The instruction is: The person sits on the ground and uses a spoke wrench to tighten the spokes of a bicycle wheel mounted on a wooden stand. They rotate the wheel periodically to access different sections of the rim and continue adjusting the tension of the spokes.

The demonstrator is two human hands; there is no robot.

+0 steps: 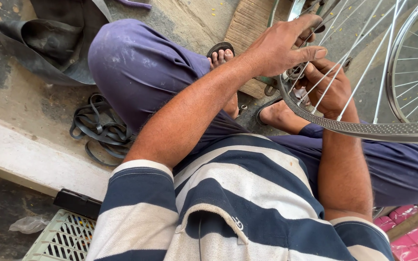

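Observation:
A bare metal bicycle wheel rim [364, 128] with thin spokes [359, 53] stands in front of me at the upper right. My left hand [286, 43] reaches over the rim, fingers curled among the spokes near the hub. My right hand [332, 87] is behind the rim, fingers wrapped around the spokes. What the fingertips pinch is hidden by the spokes. I sit with knees bent in purple trousers [141, 67] and a striped shirt.
More wheel rims [412, 72] stand at the far right. Black rubber tubes and strips [100, 130] lie on the concrete floor at left, and a dark tyre piece [49, 43] lies above them. A white plastic crate [61, 239] sits lower left. Pink packets [412, 232] lie lower right.

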